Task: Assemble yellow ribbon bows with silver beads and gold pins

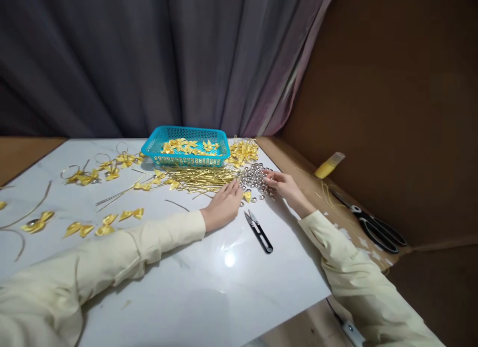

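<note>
My left hand (226,201) rests on the white table, fingers stretched forward over the right end of a bundle of gold wire stems (205,177). Just beside it lies a small yellow ribbon bow (247,196). At the right side of a heap of shiny silver beads (254,175), my right hand (286,186) has its thumb and fingertips drawn together among the beads. Whatever sits between those fingertips is too small to make out. Black thread snips (259,231) lie on the table between my two forearms, blades pointing away from me.
A blue plastic basket (186,161) with yellow bows stands at the back, more bows (242,153) heaped beside it. Bows with wire loops (84,176) spread leftward. On the right ledge are large scissors (373,227) and a yellow-filled bottle (329,165). A curtain (149,63) hangs behind.
</note>
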`<state>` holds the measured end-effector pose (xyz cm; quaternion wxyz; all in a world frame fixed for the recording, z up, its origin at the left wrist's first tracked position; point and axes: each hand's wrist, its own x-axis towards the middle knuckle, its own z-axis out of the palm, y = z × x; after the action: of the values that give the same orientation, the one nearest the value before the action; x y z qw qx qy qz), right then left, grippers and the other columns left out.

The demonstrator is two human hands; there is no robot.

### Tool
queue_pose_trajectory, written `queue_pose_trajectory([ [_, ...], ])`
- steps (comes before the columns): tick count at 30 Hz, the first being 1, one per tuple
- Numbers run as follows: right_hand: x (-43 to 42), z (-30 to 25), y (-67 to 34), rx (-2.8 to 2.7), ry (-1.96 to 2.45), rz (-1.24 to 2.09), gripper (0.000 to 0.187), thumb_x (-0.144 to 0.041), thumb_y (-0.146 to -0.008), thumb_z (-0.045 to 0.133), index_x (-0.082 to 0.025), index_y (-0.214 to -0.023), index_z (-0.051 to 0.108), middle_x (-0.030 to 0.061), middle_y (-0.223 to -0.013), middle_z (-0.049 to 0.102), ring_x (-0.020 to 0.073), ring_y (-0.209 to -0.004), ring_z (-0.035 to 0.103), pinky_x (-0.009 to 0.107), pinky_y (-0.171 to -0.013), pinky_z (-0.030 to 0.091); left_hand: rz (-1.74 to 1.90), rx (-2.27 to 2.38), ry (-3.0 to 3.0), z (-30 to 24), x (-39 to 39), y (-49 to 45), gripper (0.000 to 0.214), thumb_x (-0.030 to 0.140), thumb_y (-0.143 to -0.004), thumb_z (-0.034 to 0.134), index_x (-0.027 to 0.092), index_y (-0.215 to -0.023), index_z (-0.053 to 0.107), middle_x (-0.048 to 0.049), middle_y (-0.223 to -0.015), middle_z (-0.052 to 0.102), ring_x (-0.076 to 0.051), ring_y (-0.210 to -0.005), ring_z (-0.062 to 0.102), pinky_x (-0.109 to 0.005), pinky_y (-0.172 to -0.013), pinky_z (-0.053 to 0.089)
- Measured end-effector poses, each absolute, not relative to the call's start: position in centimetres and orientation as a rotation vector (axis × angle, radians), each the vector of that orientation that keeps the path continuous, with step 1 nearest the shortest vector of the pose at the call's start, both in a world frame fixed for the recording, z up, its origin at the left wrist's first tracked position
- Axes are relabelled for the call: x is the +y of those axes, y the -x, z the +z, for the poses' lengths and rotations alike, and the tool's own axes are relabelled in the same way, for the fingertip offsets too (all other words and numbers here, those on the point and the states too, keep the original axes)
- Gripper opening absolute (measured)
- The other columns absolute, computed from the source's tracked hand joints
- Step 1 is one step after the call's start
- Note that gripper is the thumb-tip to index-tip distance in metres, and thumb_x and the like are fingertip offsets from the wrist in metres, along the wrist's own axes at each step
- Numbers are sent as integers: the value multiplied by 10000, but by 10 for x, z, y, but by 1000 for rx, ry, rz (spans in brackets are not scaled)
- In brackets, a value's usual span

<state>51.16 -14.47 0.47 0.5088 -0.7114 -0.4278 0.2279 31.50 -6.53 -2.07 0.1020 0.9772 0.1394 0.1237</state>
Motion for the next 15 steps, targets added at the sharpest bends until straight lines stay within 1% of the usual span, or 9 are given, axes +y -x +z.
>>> queue_pose_trajectory([
  [3,-141,-8,-510,-958,1652,517,299,-434,-648,652,-174,-602,511,134,-1211,604,239,-1053,574,323,-845,410,353,397,-2880,-11,-65,-315,503,-32,-718,361,9,-1218,387,-270,-1471,239,-289,-1387,205,-447,-1094,228],
  [5,-139,-15,-506,-924,1620,505,284,-428,-658,641,-177,-626,511,132,-1190,611,230,-1046,571,326,-852,409,346,346,-2872,-2,-70,-306,455,3,-763,362,39,-1215,396,-240,-1467,279,-277,-1374,250,-426,-1086,267],
  [8,-134,-21,-496,-901,1592,526,268,-409,-649,652,-176,-626,522,119,-1124,635,224,-967,588,323,-780,438,323,280,-2844,9,-85,-286,409,57,-827,355,66,-1236,379,-206,-1361,461,-254,-1288,407,-385,-1023,373],
  [10,-131,-22,-487,-892,1577,552,266,-392,-630,675,-174,-604,526,107,-1065,649,217,-905,596,309,-716,452,284,266,-2783,11,-95,-275,365,66,-862,328,75,-1220,396,-190,-1207,588,-254,-1158,536,-384,-947,438],
  [11,-130,-22,-483,-886,1568,566,267,-387,-621,685,-174,-592,526,100,-1040,653,211,-879,598,302,-691,455,278,263,-2777,10,-99,-271,347,69,-870,319,78,-1204,411,-190,-1181,603,-255,-1130,555,-385,-926,453],
  [13,-128,-22,-475,-869,1542,595,271,-382,-609,697,-174,-577,526,91,-1015,655,201,-847,600,295,-667,459,270,260,-2773,5,-103,-267,337,74,-875,321,75,-1196,422,-205,-1235,569,-261,-1162,533,-388,-933,453],
  [15,-129,-21,-467,-845,1510,622,269,-386,-610,698,-174,-582,536,90,-1027,653,201,-852,601,304,-683,462,269,264,-2775,-3,-101,-270,356,70,-868,329,57,-1214,409,-223,-1300,515,-264,-1212,492,-393,-971,432],
])
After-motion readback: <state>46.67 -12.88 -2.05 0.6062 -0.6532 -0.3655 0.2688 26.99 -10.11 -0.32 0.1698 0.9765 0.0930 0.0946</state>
